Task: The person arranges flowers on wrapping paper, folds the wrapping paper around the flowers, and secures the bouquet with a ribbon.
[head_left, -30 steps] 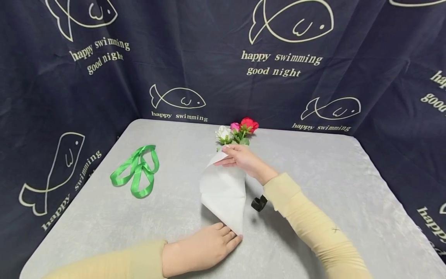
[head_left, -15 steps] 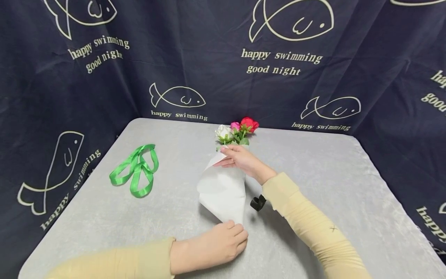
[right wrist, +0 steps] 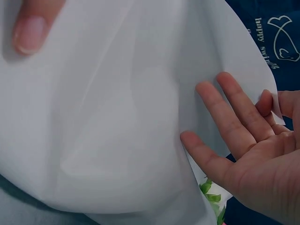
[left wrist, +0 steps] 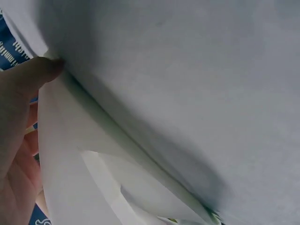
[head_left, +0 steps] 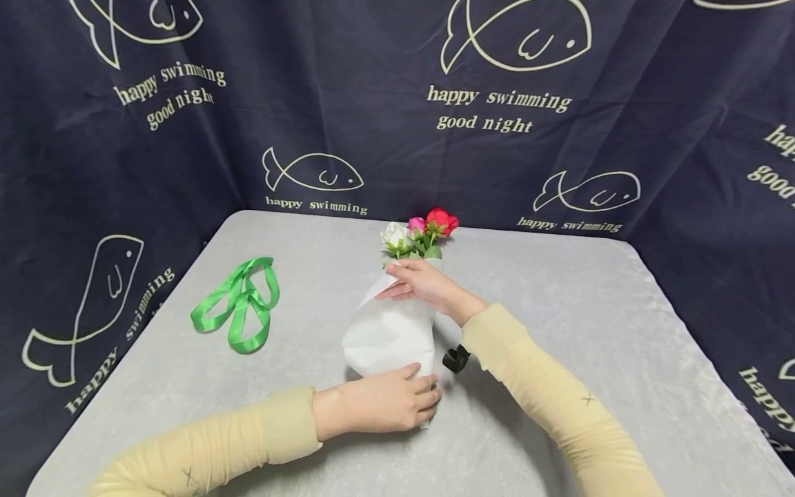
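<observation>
White wrapping paper [head_left: 391,338] lies in a loose cone at the middle of a grey cloth-covered table [head_left: 571,304], with a white rose [head_left: 395,236], a pink rose [head_left: 417,224] and a red rose [head_left: 442,222] showing beyond its far end. The right hand [head_left: 422,283] pinches the paper's far edge between thumb and forefinger, its other three fingers spread nearly straight. The left hand [head_left: 394,400] has its near, narrow end between thumb and loosely bent fingers, which lie partly out of sight behind the sheet in the left wrist view. Paper hides the stems, and just a bit of green foliage [right wrist: 211,194] shows in the right wrist view, where a fingertip [right wrist: 30,35] is cut off by the top edge. Near the right sleeve [head_left: 540,379] is a black curled strip [head_left: 456,359], too small to identify. Looped green ribbon [head_left: 242,298] lies well apart on the left; behind hangs a navy fish-print curtain [head_left: 385,69], cropped by the frame.
</observation>
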Tool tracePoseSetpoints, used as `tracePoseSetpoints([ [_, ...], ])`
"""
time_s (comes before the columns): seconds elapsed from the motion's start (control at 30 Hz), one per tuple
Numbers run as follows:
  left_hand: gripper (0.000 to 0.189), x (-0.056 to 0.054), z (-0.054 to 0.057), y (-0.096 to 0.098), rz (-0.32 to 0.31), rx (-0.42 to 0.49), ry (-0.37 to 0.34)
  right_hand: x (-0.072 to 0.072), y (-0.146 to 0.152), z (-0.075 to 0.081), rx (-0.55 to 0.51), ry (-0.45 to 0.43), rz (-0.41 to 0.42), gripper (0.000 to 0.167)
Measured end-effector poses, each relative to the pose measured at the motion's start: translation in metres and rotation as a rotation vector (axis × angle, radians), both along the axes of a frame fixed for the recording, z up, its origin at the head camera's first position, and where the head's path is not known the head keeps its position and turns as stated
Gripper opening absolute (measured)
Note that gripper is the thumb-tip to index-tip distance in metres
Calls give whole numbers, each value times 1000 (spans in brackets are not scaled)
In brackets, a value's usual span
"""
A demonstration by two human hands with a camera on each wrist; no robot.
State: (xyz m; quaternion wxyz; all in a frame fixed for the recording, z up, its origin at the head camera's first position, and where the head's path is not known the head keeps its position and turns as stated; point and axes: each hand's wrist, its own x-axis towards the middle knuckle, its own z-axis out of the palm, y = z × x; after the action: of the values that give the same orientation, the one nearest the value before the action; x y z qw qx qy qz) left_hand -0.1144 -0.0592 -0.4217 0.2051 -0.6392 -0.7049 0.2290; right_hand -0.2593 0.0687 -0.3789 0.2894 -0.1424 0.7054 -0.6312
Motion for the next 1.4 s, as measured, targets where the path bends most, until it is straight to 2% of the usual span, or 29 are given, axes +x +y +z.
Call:
tracePoseSetpoints([
  [0.13,33,1,-2,0,-41,-6,56,-1,-2,-2,-14,1,1,19],
  [0.27,33,2,-2,-1,-39,-23,55,-1,-1,-5,-18,30,27,25],
  [0.43,33,3,-2,-2,-21,-46,22,0,10,-4,-67,128,62,38],
  [0.53,33,2,-2,-1,-20,-47,2,-1,26,0,-53,223,37,37],
  [0.63,33,2,-1,-1,-21,-46,-16,-6,46,2,41,352,-25,32],
  [0.77,33,1,2,-1,-9,-49,-45,-19,73,-7,180,501,-132,26],
  [1.0,33,0,4,-2,10,-45,-102,-40,96,-31,360,577,-240,22],
  [1.1,33,-2,4,-2,8,-46,-125,-50,99,-38,400,592,-244,21],
  [1.2,34,-3,4,-2,8,-52,-142,-58,100,-41,454,605,-211,23],
  [1.4,34,-4,4,-2,1,-66,-125,-72,98,-44,587,596,-141,23],
])
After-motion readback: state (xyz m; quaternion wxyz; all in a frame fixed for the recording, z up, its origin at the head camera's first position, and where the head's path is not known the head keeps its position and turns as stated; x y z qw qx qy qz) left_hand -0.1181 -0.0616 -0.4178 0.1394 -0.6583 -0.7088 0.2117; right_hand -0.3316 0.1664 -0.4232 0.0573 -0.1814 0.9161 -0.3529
